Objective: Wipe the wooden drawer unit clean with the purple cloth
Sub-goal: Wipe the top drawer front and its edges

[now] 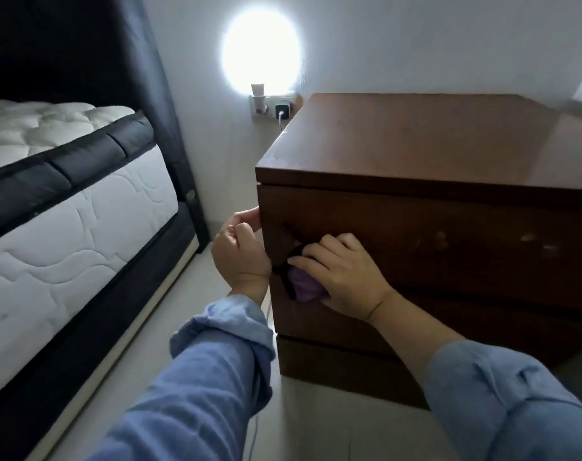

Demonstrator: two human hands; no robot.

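The wooden drawer unit (432, 154) stands on the right, dark brown, with its drawer fronts facing me. My right hand (342, 272) presses a bunched purple cloth (302, 284) with a dark edge against the left part of the upper drawer front. Most of the cloth is hidden under my palm. My left hand (239, 251) sits at the unit's front left corner, fingers curled with the fingertips touching the edge of the upper drawer front. Both forearms wear blue sleeves.
A bed with a white quilted mattress (66, 201) and dark frame fills the left. Between bed and unit runs a narrow strip of pale floor (216, 327). A wall socket with a plugged charger (283, 111) and a bright round light (261, 49) lie behind the unit.
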